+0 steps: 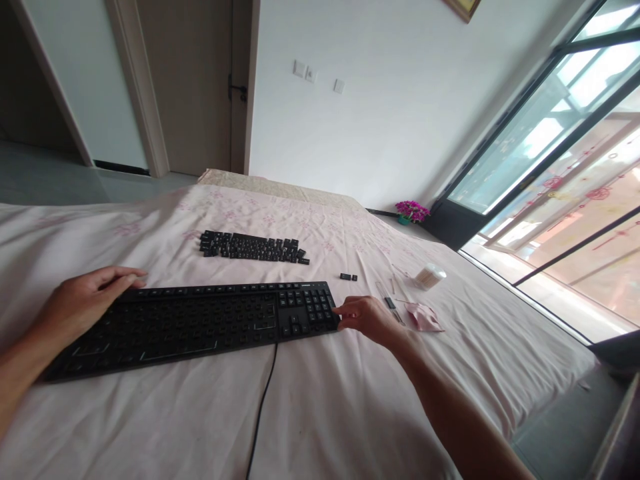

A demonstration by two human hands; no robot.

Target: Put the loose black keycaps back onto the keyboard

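Note:
A black keyboard (200,323) stretches across the pink floral sheet in front of me. Its main block has lost its keycaps, while the top row and number pad keep theirs. My left hand (95,293) grips its left end, fingers over the far edge. At the right end, my right hand (367,317) pinches the side edge between thumb and fingers. Behind the keyboard, removed keycaps (250,248) lie grouped in rows. A long loose keycap (345,276) and a small one (355,278) sit apart to their right. The keyboard's cable (264,397) runs toward me.
Right of my right hand lie a clear round tub of what look like cotton swabs (430,276), a crumpled pink cloth (424,317) and a small dark-handled tool (390,303). Purple flowers (412,211) stand beyond the bed near a glass door (550,167).

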